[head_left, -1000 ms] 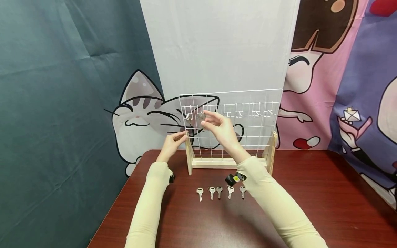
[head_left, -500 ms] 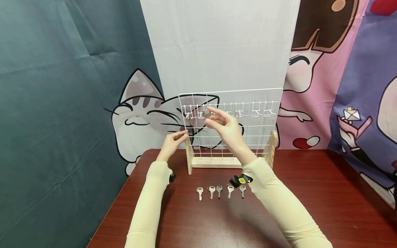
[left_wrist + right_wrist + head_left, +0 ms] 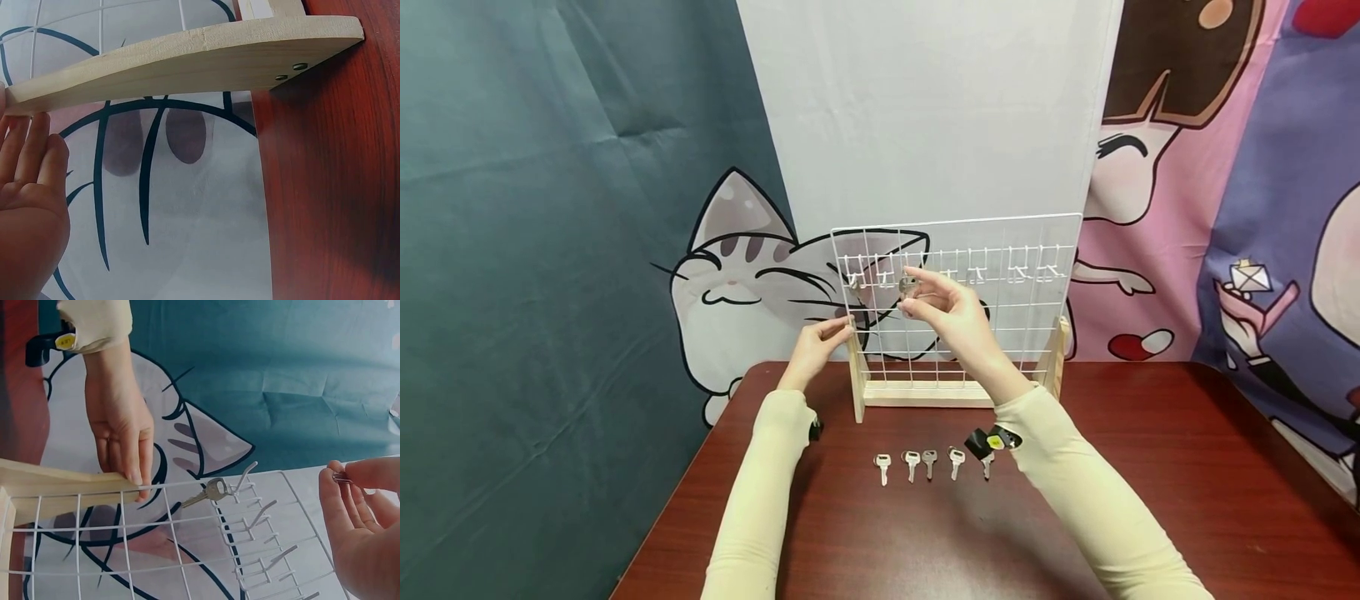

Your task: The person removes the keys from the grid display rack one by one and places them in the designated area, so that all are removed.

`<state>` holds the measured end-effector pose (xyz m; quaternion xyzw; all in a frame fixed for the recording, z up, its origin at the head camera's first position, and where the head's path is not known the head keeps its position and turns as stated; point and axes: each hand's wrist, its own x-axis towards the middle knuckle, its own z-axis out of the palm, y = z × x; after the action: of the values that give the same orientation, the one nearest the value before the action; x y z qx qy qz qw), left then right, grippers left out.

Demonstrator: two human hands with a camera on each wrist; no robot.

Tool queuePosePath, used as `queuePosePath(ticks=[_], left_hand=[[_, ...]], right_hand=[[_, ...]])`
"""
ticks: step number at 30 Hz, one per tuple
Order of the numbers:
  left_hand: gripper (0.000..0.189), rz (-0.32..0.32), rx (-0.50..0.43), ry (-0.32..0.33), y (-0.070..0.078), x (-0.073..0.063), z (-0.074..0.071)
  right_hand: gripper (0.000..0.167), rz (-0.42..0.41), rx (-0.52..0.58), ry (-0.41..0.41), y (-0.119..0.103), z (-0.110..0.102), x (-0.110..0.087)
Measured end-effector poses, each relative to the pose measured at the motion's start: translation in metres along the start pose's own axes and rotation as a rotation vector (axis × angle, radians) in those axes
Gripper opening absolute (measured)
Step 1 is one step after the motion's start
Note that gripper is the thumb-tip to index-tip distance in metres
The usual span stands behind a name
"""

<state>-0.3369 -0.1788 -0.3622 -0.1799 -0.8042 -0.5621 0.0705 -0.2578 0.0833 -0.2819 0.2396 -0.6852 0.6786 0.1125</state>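
Note:
A key is pinched between the thumb and fingers of my right hand, held in front of the white wire grid rack near its left hooks. Only a small metal edge of that key shows in the right wrist view, at the fingertips of the right hand. Another key hangs from the leftmost hook. My left hand grips the top of the rack's left wooden upright; in the left wrist view, its fingers lie against the wooden upright.
Several loose keys lie in a row on the red-brown table in front of the rack. White hooks line the rack's upper part. Printed cloth hangs behind the table.
My right hand has shifted a little to the right with the key, which has turned in the fingers. The left hand has stayed on the wooden upright.

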Motion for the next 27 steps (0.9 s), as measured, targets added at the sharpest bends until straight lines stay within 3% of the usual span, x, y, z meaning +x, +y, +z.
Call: queuePosePath(ticks=[2, 10, 18, 27], left_hand=[[0.039, -0.004, 0.011, 0.001, -0.001, 0.000, 0.000], [0.039, -0.010, -0.017, 0.050, -0.036, 0.016, 0.002], [0.039, 0.029, 0.015, 0.059, -0.040, 0.016, 0.002], [0.038, -0.002, -0.012, 0.050, -0.037, 0.016, 0.002]], right_hand=[[0.046, -0.007, 0.010, -0.014, 0.000, -0.001, -0.001], [0.036, -0.012, 0.102, -0.021, 0.003, -0.009, -0.004], [0.034, 0.038, 0.046, 0.064, 0.005, -0.024, -0.010], [0.039, 0.054, -0.034, 0.111, 0.007, -0.052, -0.018]])
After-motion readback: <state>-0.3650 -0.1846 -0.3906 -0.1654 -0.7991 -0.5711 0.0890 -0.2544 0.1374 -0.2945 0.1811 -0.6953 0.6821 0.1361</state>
